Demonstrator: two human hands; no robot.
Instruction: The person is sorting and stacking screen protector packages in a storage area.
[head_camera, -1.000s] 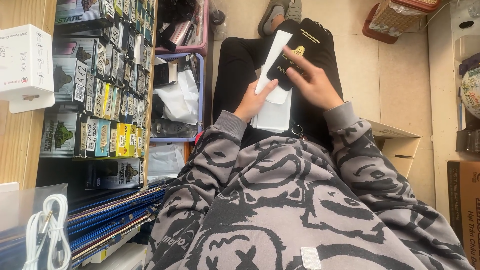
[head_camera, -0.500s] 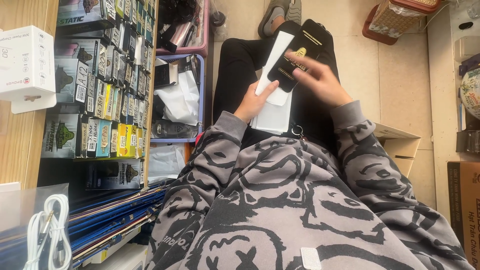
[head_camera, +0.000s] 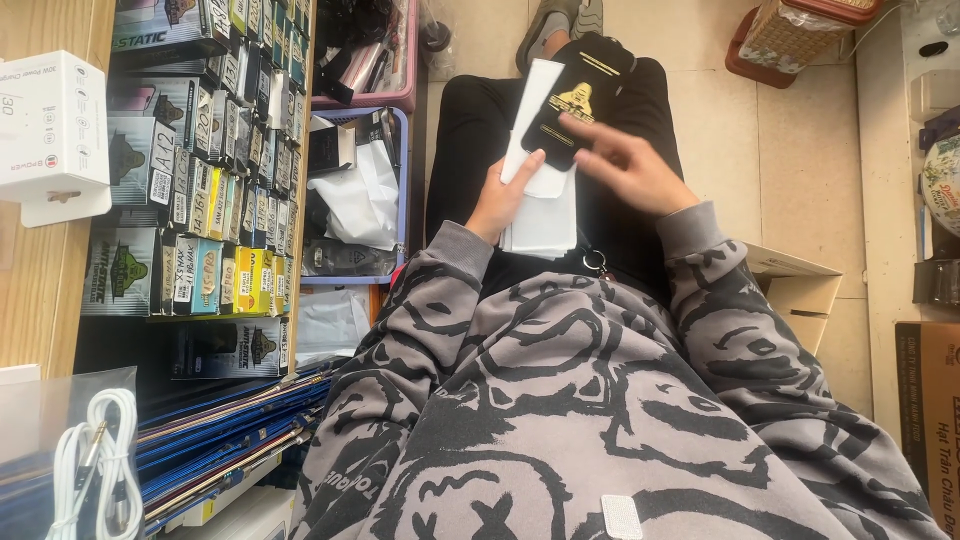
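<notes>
Your left hand (head_camera: 500, 200) lay over your lap, its fingers (head_camera: 527, 166) curled around a stack of white flat packets (head_camera: 545, 205), thumb pressed on the top one. Your right hand (head_camera: 625, 165) reached in from the right, fingers spread only slightly, pinching the lower end of a slim black package with a yellow emblem (head_camera: 575, 100). That black package stood tilted over the white stack, its top end pointing towards your shoe (head_camera: 548, 25) on the tiled floor (head_camera: 760, 150).

On your left, a wooden shelf (head_camera: 30, 300) held rows of narrow boxes (head_camera: 220, 170), set on edge with black, white, yellow and blue spines. A white square box (head_camera: 50, 125) sat on the shelf's near face. Beside the shelf a purple basket (head_camera: 400, 190) carried white bags and dark packets, and a pink basket (head_camera: 400, 60) stood beyond it. A coiled white cable (head_camera: 95, 460) lay at the lower left. A brown cardboard box (head_camera: 800, 285) sat by your right sleeve.
</notes>
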